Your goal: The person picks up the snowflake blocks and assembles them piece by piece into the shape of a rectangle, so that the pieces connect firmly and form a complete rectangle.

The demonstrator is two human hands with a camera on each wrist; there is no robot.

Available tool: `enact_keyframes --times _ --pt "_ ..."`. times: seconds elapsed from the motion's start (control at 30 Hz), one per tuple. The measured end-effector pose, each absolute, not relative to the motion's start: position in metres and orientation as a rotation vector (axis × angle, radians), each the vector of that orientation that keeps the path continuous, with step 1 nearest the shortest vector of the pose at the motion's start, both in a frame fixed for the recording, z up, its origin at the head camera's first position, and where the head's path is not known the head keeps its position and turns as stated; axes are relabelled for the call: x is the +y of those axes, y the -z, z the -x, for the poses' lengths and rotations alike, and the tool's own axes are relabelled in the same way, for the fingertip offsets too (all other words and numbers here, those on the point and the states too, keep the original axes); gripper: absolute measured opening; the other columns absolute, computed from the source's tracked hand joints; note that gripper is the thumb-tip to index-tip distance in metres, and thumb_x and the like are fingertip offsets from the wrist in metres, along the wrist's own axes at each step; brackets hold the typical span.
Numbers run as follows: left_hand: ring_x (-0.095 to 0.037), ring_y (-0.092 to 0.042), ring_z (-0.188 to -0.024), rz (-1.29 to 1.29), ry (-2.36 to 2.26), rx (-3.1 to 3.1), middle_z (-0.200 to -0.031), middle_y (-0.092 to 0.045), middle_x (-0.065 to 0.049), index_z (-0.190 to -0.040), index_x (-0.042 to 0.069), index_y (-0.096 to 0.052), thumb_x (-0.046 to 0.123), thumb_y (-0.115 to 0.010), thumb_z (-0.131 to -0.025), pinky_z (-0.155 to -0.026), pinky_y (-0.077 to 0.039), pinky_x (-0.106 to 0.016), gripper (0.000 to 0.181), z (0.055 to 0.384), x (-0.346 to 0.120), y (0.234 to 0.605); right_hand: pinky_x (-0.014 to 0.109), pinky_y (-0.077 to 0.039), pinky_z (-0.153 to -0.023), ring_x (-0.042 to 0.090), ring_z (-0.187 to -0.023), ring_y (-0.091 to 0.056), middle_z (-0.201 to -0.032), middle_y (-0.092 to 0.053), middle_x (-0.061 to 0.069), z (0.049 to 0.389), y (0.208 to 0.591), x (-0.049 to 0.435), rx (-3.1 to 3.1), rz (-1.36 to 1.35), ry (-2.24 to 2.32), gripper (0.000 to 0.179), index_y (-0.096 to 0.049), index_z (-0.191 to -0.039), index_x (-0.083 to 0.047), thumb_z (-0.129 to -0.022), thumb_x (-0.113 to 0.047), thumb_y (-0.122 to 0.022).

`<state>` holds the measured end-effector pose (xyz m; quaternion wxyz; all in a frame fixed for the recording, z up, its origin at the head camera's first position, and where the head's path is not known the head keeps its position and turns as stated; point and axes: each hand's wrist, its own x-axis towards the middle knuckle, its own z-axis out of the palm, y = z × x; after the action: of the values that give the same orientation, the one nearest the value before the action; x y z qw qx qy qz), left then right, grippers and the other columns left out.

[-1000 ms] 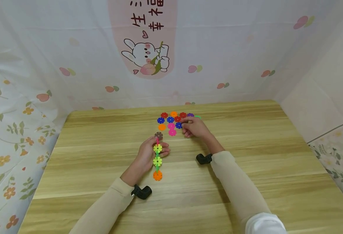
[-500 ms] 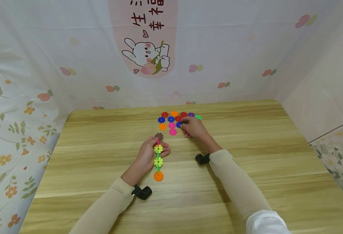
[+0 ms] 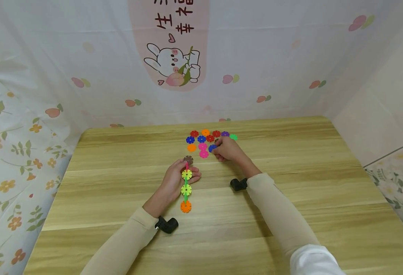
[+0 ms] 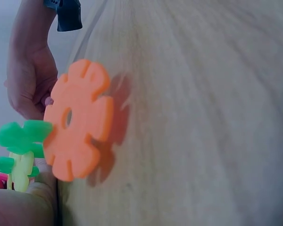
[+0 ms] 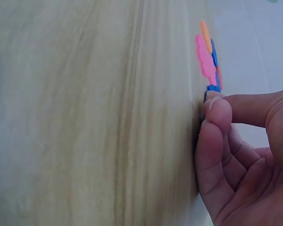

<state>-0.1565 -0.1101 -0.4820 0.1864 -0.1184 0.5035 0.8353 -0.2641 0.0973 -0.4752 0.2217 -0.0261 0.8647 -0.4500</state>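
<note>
While the left forearm reaches in from the near left, the left hand point(image 3: 172, 179) lies side-on, thumb and forefinger pinching a chain of slotted discs point(image 3: 186, 190) near its far end, the other fingers extended beneath. The chain's long axis runs away from the person over the wooden table point(image 3: 119, 183), its brown disc point(image 3: 188, 160) at the far end and its orange disc point(image 3: 186, 207) at the near one. Just beyond lie loose discs, among them two pink discs point(image 3: 203, 154). To their right, the right hand point(image 3: 229, 149) bends down to the tabletop, thumb and forefinger nearly together, pinching a blue disc point(image 3: 212, 148) by its edge. Farther right lies a green disc point(image 3: 234, 137).
</note>
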Motion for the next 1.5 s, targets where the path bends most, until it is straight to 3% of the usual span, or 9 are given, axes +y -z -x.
enact_keyframes --times 0.37,0.77,1.17,1.5 --pt "-0.026 -0.069 -0.081 0.357 -2.335 1.464 -0.092 -0.063 -0.015 -0.124 0.0 -0.044 0.019 -0.03 -0.107 -0.088 -0.055 -0.045 0.029 0.157 -0.109 0.484 0.026 -0.054 -0.05 0.013 -0.046 -0.056 -0.062 -0.058 0.006 0.259 0.476 0.101 2.379 0.156 1.252 0.014 -0.056 -0.088 0.0 -0.095 -0.01 -0.063" --pt "-0.025 -0.071 -0.076 0.426 -2.339 1.515 -0.088 -0.064 -0.015 -0.125 -0.002 -0.044 0.017 -0.029 -0.107 -0.082 -0.057 -0.044 0.03 0.158 -0.104 0.485 0.029 -0.056 -0.053 0.015 -0.051 -0.06 -0.068 -0.063 0.007 0.244 0.471 0.102 2.369 0.282 1.233 0.021 -0.056 -0.112 0.001 -0.099 -0.015 -0.056" --pt "-0.027 -0.072 -0.081 0.438 -2.336 1.528 -0.091 -0.066 -0.019 -0.117 0.001 -0.048 0.016 -0.031 -0.107 -0.081 -0.058 -0.043 0.025 0.158 -0.103 0.485 0.032 -0.058 -0.059 0.021 -0.061 -0.064 -0.074 -0.065 0.01 0.226 0.466 0.093 2.335 0.418 1.276 0.012 -0.062 -0.103 -0.005 -0.099 -0.015 -0.056" --pt "-0.031 -0.071 -0.086 0.455 -2.305 1.527 -0.097 -0.066 -0.024 -0.12 0.0 -0.047 0.015 -0.032 -0.106 -0.082 -0.057 -0.043 0.025 0.158 -0.103 0.483 0.033 -0.058 -0.059 0.021 -0.061 -0.064 -0.076 -0.066 0.01 0.218 0.469 0.083 2.272 0.56 1.31 0.015 -0.054 -0.085 -0.005 -0.099 -0.011 -0.055"
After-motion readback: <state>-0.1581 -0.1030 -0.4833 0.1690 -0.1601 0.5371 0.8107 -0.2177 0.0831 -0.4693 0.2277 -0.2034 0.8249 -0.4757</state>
